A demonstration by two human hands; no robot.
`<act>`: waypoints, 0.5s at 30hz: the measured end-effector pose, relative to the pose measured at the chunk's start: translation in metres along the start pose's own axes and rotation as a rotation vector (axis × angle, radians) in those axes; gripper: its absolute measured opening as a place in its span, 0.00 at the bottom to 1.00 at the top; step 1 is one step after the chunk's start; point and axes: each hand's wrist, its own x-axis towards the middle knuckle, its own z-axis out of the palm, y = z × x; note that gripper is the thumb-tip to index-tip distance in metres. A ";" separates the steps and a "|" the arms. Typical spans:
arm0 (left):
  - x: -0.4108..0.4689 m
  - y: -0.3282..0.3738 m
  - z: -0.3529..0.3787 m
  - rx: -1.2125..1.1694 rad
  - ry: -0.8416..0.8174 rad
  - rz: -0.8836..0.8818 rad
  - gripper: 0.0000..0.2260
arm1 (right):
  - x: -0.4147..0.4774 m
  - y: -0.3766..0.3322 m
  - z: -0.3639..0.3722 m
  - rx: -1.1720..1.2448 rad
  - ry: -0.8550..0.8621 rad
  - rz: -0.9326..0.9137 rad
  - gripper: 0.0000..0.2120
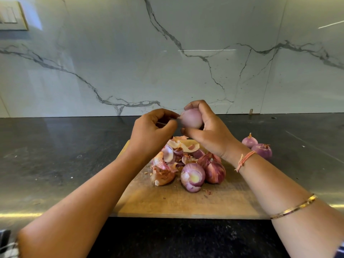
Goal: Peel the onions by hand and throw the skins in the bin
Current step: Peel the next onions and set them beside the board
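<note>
**Clerk:** Item in hand?

**Checker:** One pale pink onion [191, 119], raised over the far edge of the wooden chopping board [186, 203]. The right grip [206, 131] is curled round it, fingertips over the top and thumb beneath. The left grip [154, 127] pinches a thin shred of skin at the onion's left tip. The surface looks almost bare, so I judge it close to finished.

**Clerk:** Items on the board?

**Checker:** A heap of papery pink-and-cream loose skins [171, 155] on the far left part. Just right of it, one purple onion with a pale cut top [192, 176], outer layers partly off. Touching that on the right, one red-streaked onion in its dry skin [215, 173]. Another lies behind it, partly hidden by the right wrist.

**Clerk:** Off the board?

**Checker:** Two smooth purple onions [263, 150] on the dark stone worktop [55, 155], right of the board and touching each other. They appear peeled, with the tips intact.

**Clerk:** Bin?

**Checker:** Not in view. The heap has not gone to it.

**Clerk:** Balance outstanding?

**Checker:** Peeling is, I judge, roughly halfway. Two or three onions remain to strip, and the whole heap remains to discard.
</note>
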 end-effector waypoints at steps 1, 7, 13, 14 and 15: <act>-0.001 0.001 0.000 -0.004 -0.004 0.016 0.07 | 0.000 0.001 0.000 -0.010 -0.004 -0.008 0.21; 0.000 0.001 0.000 -0.024 0.030 0.034 0.05 | 0.001 0.006 0.001 -0.140 0.000 -0.115 0.19; -0.002 0.001 0.004 -0.022 0.041 0.053 0.07 | 0.001 0.007 0.004 -0.159 -0.014 -0.103 0.19; -0.002 0.000 0.004 -0.026 0.049 0.053 0.07 | 0.001 0.006 0.005 -0.143 -0.021 -0.091 0.19; -0.001 -0.001 0.005 -0.030 0.058 0.051 0.07 | 0.000 0.004 0.005 -0.130 -0.032 -0.085 0.19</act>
